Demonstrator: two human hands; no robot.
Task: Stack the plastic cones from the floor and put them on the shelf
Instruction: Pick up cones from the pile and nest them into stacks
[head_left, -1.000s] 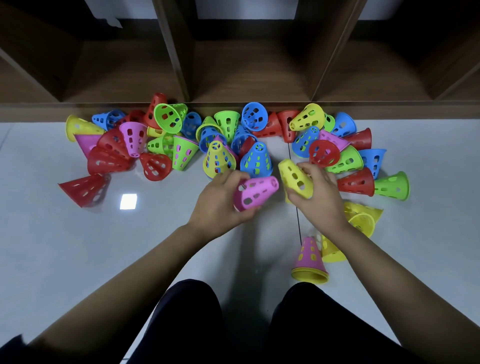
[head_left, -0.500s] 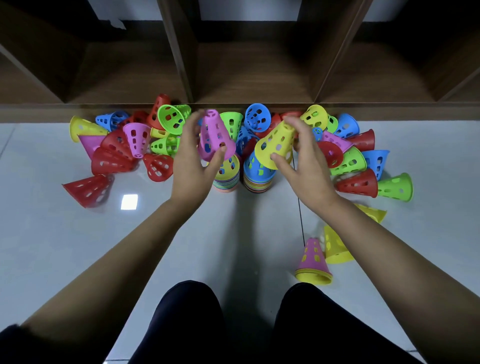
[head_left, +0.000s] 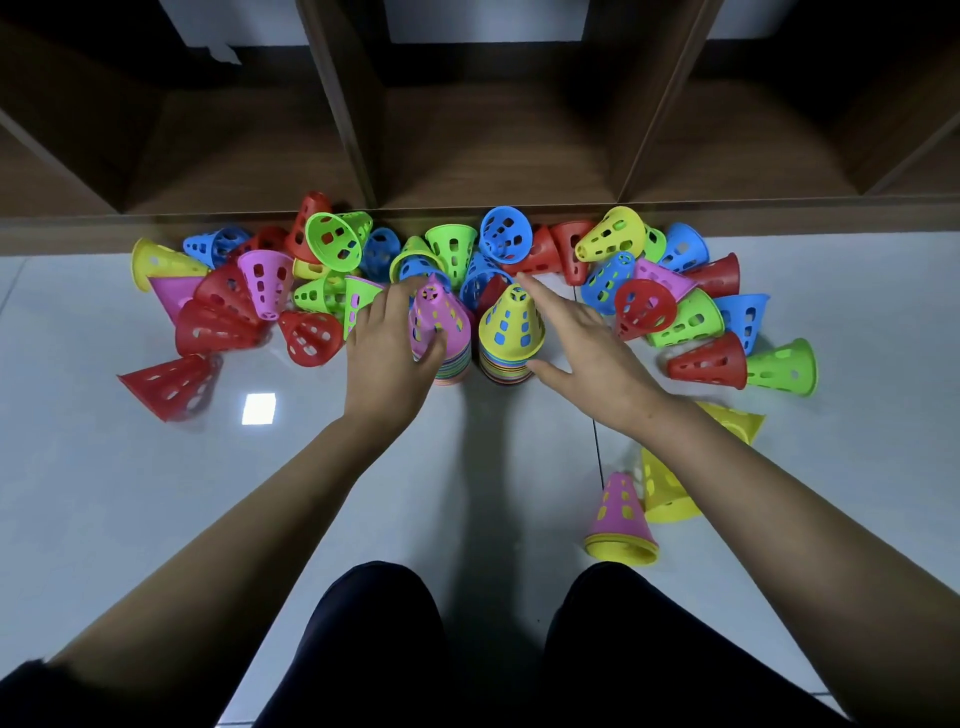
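Two upright stacks of cones stand side by side on the floor. The left stack has a pink cone (head_left: 441, 317) on top, and my left hand (head_left: 387, 343) grips that cone with thumb and fingers round it. A yellow cone (head_left: 511, 325) tops the right stack. My right hand (head_left: 584, 345) is just right of it, fingers spread, holding nothing. Several loose cones (head_left: 696, 322) in red, blue, green, yellow and pink lie scattered behind the stacks. The wooden shelf (head_left: 498, 156) runs along the back with open compartments.
A small pink-on-yellow stack (head_left: 621, 519) and two loose yellow cones (head_left: 662, 491) sit on the floor under my right forearm. A red cone (head_left: 171, 384) lies apart at the left. My knees are at the bottom edge.
Both hands came down from above the stacks. The pink cone now sits on the left stack, the yellow one on the right. My right hand has let go of the yellow cone.
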